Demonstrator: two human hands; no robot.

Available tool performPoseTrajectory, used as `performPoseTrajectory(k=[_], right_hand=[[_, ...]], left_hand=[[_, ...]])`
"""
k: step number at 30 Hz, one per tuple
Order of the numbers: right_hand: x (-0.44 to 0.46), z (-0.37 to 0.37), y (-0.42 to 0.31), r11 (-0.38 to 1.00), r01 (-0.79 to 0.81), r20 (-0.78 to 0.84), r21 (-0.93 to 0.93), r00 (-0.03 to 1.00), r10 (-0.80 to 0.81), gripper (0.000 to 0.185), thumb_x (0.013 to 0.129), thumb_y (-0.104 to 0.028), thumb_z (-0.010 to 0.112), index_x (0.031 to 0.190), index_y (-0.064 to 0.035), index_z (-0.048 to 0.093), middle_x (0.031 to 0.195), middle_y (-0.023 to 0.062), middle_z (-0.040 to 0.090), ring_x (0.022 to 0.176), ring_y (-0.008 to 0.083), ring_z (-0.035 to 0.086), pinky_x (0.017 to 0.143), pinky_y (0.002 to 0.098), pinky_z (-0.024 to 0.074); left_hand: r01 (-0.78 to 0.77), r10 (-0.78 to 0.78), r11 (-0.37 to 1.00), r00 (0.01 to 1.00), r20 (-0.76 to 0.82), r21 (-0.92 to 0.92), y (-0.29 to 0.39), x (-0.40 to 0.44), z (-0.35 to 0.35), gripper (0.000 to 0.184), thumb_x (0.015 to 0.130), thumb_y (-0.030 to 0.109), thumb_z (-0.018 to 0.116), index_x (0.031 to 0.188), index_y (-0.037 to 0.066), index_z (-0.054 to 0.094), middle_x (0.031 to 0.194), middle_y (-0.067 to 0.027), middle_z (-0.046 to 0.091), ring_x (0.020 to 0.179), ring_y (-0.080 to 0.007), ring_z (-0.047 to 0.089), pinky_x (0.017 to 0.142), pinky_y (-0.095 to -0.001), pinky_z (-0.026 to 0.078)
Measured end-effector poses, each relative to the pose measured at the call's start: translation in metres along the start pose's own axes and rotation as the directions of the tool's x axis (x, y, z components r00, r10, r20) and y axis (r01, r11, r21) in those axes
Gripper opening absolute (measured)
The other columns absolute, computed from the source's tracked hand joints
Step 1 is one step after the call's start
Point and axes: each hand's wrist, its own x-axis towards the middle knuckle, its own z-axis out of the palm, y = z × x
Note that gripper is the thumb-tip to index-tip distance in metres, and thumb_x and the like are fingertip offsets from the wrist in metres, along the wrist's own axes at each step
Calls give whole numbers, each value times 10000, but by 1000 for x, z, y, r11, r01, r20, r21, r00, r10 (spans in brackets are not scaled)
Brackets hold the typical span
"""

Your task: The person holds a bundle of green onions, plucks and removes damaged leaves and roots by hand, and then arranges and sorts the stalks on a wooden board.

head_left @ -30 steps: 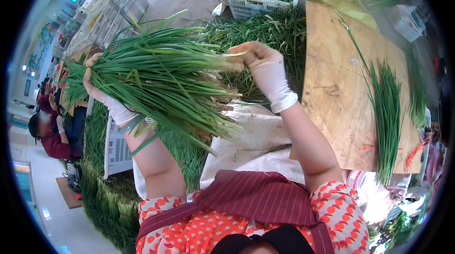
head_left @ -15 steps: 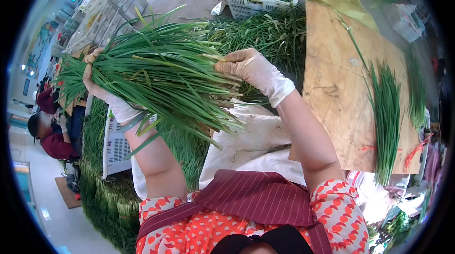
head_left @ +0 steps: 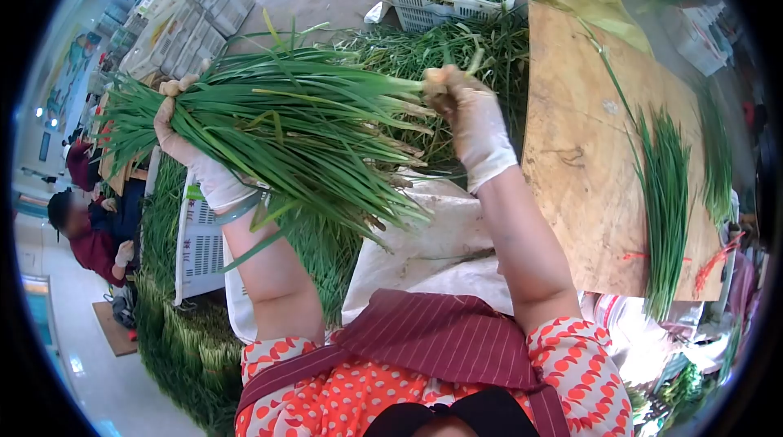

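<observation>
A big bunch of green chives (head_left: 285, 131) lies across my gloved left hand (head_left: 181, 143), which is wrapped round its leafy end at the left. Their pale root ends point right and fan out loosely. My gloved right hand (head_left: 477, 119) is closed on the root ends of a few chives at the upper right of the bunch, with short stalk ends sticking out past the fingers. Both gloves are thin and whitish, and the right one is soiled at the fingertips.
A wooden board (head_left: 571, 168) on the right carries a smaller bundle of chives (head_left: 665, 208) and red ties (head_left: 718, 266). Behind my hands lie heaped chives (head_left: 481, 53) and a filled white crate (head_left: 453, 8). A co-worker (head_left: 94, 233) is at the far left.
My right hand has moved up and to the right, drawing the root ends of a few chives out from the bunch. My left hand has shifted slightly right, still holding the bunch.
</observation>
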Motion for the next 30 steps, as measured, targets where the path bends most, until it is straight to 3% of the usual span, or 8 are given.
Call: performPoseTrajectory(k=[6,8,12,14,18,26,28,30], right_hand=[[6,-57,-12,709,49,-114,-704,977,-181,291,824,-250,643,1028,-42,631,941,80,665,838,168,608,820,281,447],[-8,-26,-22,125,522,366,-844,730,-577,332,765,-274,682,1059,-128,630,941,79,660,840,234,609,825,337,438],[-35,45,-21,-167,714,645,-680,473,-600,320,686,-308,707,970,-167,662,860,48,656,818,244,601,799,394,423],[-24,45,-8,-122,720,640,-683,511,-574,225,697,-269,700,895,-163,683,813,33,658,779,234,602,804,371,423],[-21,31,-2,598,533,234,-599,830,-506,105,797,-174,646,846,-85,669,680,71,650,593,178,618,573,304,489],[13,-75,2,645,233,-68,-728,911,-406,118,842,-102,607,920,-32,662,784,53,671,687,90,630,581,220,476],[0,-70,-8,735,84,-72,-673,981,-178,283,846,-233,621,1037,-24,631,921,107,667,847,146,639,712,251,491],[-8,-50,-2,567,205,327,-798,938,120,502,836,-394,606,1162,-16,561,1103,152,610,1028,208,582,874,295,444]], left_hand=[[-15,8,998,994,-111,-65,9,-1,2,119,771,98,490,879,50,506,846,-76,535,892,-185,526,1093,-428,238],[-35,40,998,995,-89,59,5,-2,6,121,778,110,481,880,54,513,837,-75,538,879,-192,533,1047,-401,304],[-4,3,1000,996,-93,-15,-4,0,3,148,797,133,460,897,60,540,891,-72,555,907,-194,530,888,-337,411],[3,-2,1000,1000,-3,19,-5,1,2,155,804,151,456,903,68,541,925,-71,559,921,-192,529,895,-337,412],[23,-23,1000,994,-109,-1,0,-7,10,150,808,164,453,901,73,528,923,-69,552,928,-194,530,906,-342,406],[-22,22,1000,997,-78,0,7,-9,7,117,792,135,474,885,69,502,890,-79,530,922,-203,517,921,-365,392],[-30,29,1000,993,-111,-5,6,-8,10,111,787,126,479,877,65,498,884,-82,529,922,-203,514,919,-366,391],[-97,108,990,987,-119,101,4,-4,11,110,783,128,484,867,59,502,882,-81,530,931,-204,512,911,-363,393]])
